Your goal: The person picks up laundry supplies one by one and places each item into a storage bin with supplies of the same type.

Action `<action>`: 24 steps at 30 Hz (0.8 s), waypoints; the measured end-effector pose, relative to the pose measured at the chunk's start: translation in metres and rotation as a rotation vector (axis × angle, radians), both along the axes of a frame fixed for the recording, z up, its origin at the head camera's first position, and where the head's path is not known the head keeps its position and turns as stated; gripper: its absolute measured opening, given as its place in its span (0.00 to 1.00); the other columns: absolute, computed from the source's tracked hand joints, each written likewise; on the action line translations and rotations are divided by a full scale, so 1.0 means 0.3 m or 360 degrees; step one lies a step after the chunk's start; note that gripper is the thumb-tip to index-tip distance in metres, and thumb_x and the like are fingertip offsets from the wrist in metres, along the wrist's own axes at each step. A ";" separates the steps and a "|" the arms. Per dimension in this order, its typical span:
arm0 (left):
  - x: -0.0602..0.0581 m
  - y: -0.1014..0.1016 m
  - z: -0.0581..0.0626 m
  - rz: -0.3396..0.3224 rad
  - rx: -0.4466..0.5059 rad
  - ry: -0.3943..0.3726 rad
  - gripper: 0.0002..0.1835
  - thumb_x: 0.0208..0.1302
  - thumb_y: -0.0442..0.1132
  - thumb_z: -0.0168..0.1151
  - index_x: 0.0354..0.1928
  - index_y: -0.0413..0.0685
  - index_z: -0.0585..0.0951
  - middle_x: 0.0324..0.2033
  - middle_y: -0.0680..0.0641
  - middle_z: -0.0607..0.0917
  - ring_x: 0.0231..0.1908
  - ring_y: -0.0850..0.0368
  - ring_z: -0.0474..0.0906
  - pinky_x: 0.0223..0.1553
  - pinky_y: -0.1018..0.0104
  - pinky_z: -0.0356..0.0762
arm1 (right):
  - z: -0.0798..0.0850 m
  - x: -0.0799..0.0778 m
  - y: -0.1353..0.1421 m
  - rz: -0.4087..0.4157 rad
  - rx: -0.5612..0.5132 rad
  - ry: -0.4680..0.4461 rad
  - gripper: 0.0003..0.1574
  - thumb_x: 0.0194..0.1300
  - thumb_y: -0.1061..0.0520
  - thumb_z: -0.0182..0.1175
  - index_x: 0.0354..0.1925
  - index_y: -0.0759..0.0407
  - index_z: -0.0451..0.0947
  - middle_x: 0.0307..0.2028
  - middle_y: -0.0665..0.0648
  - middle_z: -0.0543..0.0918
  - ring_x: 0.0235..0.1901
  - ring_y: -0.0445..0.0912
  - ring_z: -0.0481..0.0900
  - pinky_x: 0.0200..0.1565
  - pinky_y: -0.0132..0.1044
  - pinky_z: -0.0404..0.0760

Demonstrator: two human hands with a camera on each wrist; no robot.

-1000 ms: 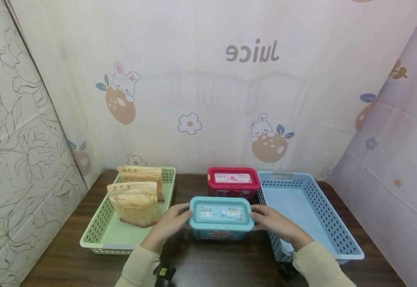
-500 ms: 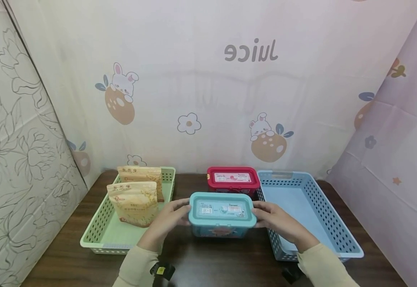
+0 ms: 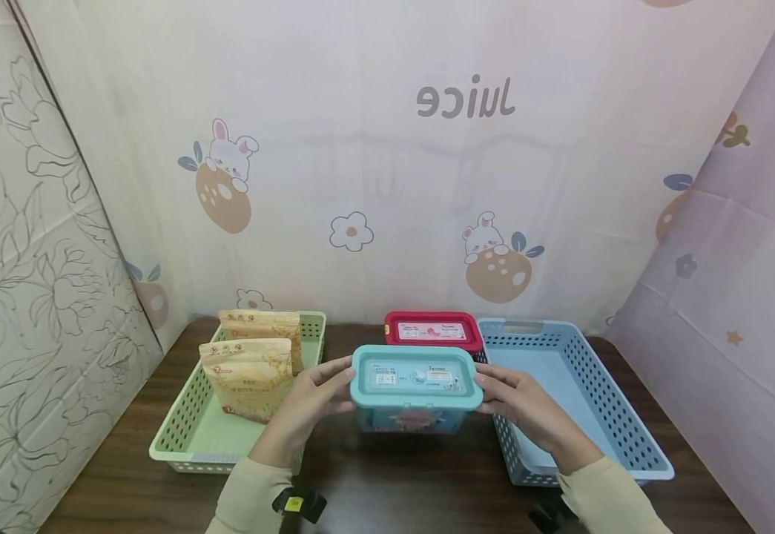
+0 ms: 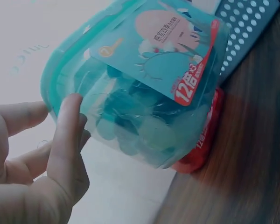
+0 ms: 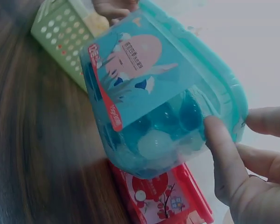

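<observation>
Teal tub [image 3: 417,382], lid on: located between the two hands, in front of the person, and to my eye held clear of the desk [image 3: 387,486]. Its long axis runs left to right, from one hand to the other. The left hand [image 3: 312,408] takes the left short end and the right hand [image 3: 523,408] the right short end, so neither is nearer.

State of hands: each is part-closed in a pinch, thumb against the tub's wall and fingers up at the lid rim; each has hold of its own end of the tub and of nothing else that I can see. The tub looks about level in the head view.

Adjacent items: the red tub [image 3: 432,331] stands just beyond the teal one, which hides its near side; contact between the two cannot be told. The blue basket [image 3: 564,389] lies to the right, nearer the right hand, whose forearm passes over its left wall. The green basket [image 3: 227,437], carrying two pouches [image 3: 250,378], lies to the left, nearer the left hand
</observation>
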State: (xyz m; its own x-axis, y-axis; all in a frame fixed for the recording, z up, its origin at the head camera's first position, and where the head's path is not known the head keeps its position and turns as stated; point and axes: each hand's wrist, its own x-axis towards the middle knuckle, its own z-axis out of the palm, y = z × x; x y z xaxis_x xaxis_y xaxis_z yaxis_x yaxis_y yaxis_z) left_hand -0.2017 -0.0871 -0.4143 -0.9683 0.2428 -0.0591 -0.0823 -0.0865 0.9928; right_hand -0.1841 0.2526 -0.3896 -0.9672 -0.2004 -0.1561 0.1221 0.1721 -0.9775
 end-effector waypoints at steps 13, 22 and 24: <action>-0.006 0.010 0.012 0.0019 0.0096 0.0017 0.29 0.68 0.48 0.66 0.66 0.42 0.76 0.55 0.41 0.82 0.47 0.50 0.83 0.47 0.57 0.84 | 0.024 0.006 0.012 -0.0072 -0.0128 -0.0014 0.41 0.75 0.48 0.58 0.73 0.70 0.58 0.51 0.62 0.83 0.44 0.47 0.84 0.51 0.40 0.83; -0.011 0.026 0.019 -0.0031 0.0132 0.0034 0.29 0.69 0.47 0.66 0.67 0.41 0.75 0.60 0.40 0.78 0.51 0.49 0.81 0.49 0.56 0.83 | 0.037 0.012 0.031 -0.0083 -0.0123 -0.0012 0.41 0.75 0.49 0.58 0.74 0.70 0.57 0.49 0.60 0.83 0.43 0.46 0.83 0.49 0.39 0.84; -0.012 0.031 0.022 -0.0052 0.0158 0.0034 0.29 0.70 0.46 0.65 0.67 0.40 0.74 0.60 0.40 0.78 0.51 0.49 0.81 0.49 0.56 0.83 | 0.039 0.012 0.039 -0.0077 -0.0123 0.0000 0.41 0.75 0.49 0.57 0.74 0.70 0.57 0.49 0.60 0.83 0.43 0.46 0.83 0.49 0.39 0.84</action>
